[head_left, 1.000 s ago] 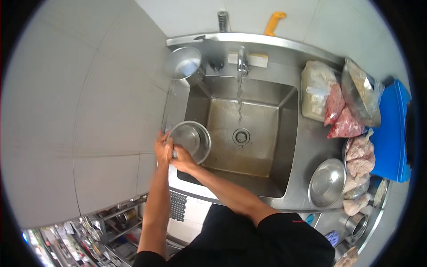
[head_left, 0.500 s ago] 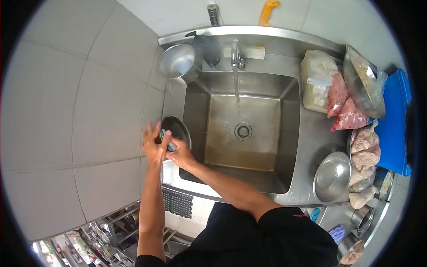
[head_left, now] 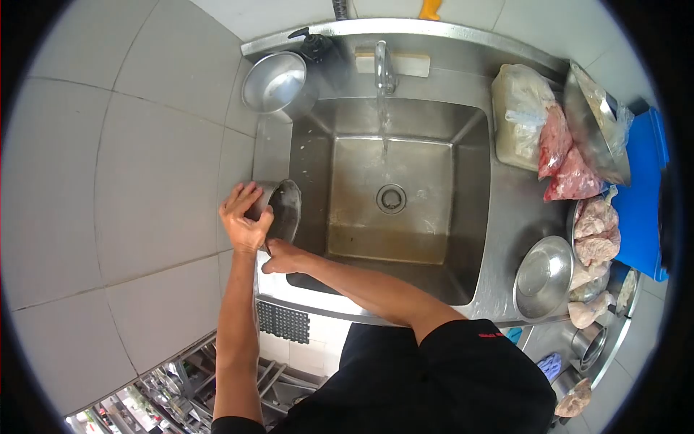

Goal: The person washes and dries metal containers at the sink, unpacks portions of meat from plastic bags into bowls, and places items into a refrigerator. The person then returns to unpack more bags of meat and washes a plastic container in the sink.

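A metal pot [head_left: 288, 210] is tilted on its side at the left edge of the sink [head_left: 390, 210], its mouth facing right over the basin. My left hand [head_left: 246, 217] is pressed round the pot's outer wall and base, fingers bent over it. Below the pot, my right hand [head_left: 280, 257] is closed at its lower rim, where the handle seems to be; the fingers are partly hidden. Water runs from the faucet [head_left: 384, 69] into the basin, toward the drain [head_left: 391, 199].
Another metal pot [head_left: 275, 83] and a black pump bottle [head_left: 315, 48] stand at the back left. On the right are a metal bowl [head_left: 543, 278], bagged meat [head_left: 573, 173], a bagged container [head_left: 519, 116] and a blue bin [head_left: 641, 195]. A tiled wall [head_left: 166, 166] borders the left.
The pot has gone from upright to tipped sideways. My left hand has moved from beside the handle onto the pot's wall. The view has shifted, so the sink sits higher.
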Demonstrator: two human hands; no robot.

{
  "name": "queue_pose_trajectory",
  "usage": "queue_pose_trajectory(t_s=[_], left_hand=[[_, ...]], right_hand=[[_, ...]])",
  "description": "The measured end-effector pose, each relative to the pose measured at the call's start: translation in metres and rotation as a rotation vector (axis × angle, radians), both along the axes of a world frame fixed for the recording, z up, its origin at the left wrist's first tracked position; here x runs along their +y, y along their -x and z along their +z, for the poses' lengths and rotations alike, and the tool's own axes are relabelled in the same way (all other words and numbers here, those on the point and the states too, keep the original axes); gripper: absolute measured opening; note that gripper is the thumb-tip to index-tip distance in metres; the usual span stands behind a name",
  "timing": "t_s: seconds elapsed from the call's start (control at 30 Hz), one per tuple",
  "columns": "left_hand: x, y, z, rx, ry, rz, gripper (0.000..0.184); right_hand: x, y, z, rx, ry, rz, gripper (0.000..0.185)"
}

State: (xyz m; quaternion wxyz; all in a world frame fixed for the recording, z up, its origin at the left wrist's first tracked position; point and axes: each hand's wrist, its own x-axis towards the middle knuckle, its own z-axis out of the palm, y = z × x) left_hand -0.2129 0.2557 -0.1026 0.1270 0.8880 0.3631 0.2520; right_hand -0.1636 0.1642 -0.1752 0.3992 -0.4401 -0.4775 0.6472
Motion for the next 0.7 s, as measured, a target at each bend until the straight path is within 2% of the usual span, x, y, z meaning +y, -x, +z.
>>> queue_pose_trajectory(t_s=[0.07, 0.1, 0.17, 0.27, 0.3, 0.33, 0.37, 0.4, 0.47, 0.5, 0.53, 0.57, 0.6, 0.67, 0.7], left_hand=[[0.004, 0.000, -0.002, 0.040, 0.055, 0.019, 0.036], [0.003, 0.000, 0.000, 0.074, 0.096, 0.038, 0.038], [0.006, 0.003, 0.002, 0.070, -0.006, 0.015, 0.043], [-0.026, 0.030, -0.002, 0.064, -0.173, 0.034, 0.053], [-0.037, 0.038, -0.003, 0.055, -0.234, 0.057, 0.058], [-0.042, 0.041, -0.005, 0.057, -0.231, 0.066, 0.058], [-0.040, 0.040, -0.007, 0.062, -0.226, 0.100, 0.059], [-0.037, 0.039, -0.008, 0.072, -0.216, 0.125, 0.061], [-0.033, 0.038, 0.004, 0.116, -0.153, 0.089, 0.059], [-0.027, 0.035, 0.008, 0.157, -0.104, 0.081, 0.058], [-0.019, 0.028, 0.011, 0.189, -0.058, 0.060, 0.058], [-0.015, 0.025, 0.010, 0.172, -0.095, 0.053, 0.055], [-0.015, 0.020, 0.010, 0.161, -0.093, 0.055, 0.055], [-0.016, 0.017, 0.014, 0.159, -0.111, 0.054, 0.055], [-0.014, 0.017, 0.014, 0.156, -0.114, 0.050, 0.055]], right_hand=[[0.010, 0.009, -0.041, -0.647, -0.155, 0.218, 0.061], [-0.001, -0.034, -0.028, -0.798, -0.609, -0.079, 0.056], [0.054, -0.037, -0.086, -1.032, -0.884, -0.279, 0.051], [0.039, -0.028, -0.077, -0.909, -0.882, -0.394, 0.041], [0.031, -0.011, -0.070, -0.662, -0.352, -0.121, 0.037], [0.024, -0.007, -0.036, -0.470, -0.122, 0.124, 0.039], [0.010, 0.012, -0.018, -0.097, -0.021, -0.034, 0.043], [0.006, 0.055, -0.043, 0.026, -0.354, -0.355, 0.043], [-0.002, 0.033, -0.039, -0.444, -0.218, 0.123, 0.048], [0.000, 0.014, -0.050, -0.615, -0.666, -0.135, 0.050], [0.015, -0.011, -0.057, -0.863, -0.642, -0.154, 0.051], [0.029, -0.037, -0.056, -1.397, -0.978, -0.122, 0.052], [0.026, -0.037, -0.061, -1.407, -0.980, -0.115, 0.052], [0.013, -0.017, -0.075, -0.875, -0.861, -0.350, 0.060], [0.005, -0.001, -0.044, -0.818, -0.563, -0.052, 0.061]])
